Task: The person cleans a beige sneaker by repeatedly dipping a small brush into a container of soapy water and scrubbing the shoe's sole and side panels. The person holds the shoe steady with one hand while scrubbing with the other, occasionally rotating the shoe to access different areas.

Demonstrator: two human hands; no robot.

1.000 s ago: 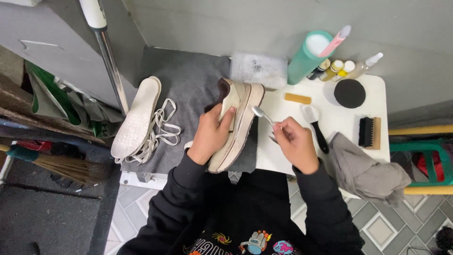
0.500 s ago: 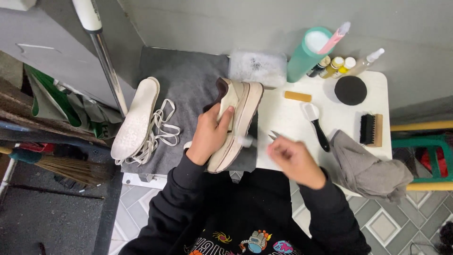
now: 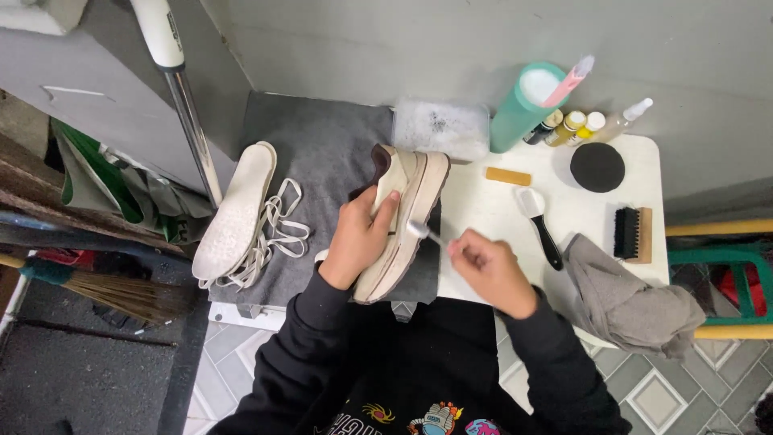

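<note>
Shoe (image 3: 407,217), cream with a thick pale sole, stands tilted on its side on the grey mat (image 3: 322,145) at the table's (image 3: 499,217) left edge. Left hand (image 3: 360,238) grips its upper; right hand (image 3: 487,266) pinches a small brush (image 3: 420,231) against the sole.

White table (image 3: 499,213): grey mat (image 3: 322,153), tan block (image 3: 508,176), black round tin (image 3: 597,167), wooden brush (image 3: 633,234), crumpled grey cloth (image 3: 628,302), teal canister (image 3: 523,109).
</note>
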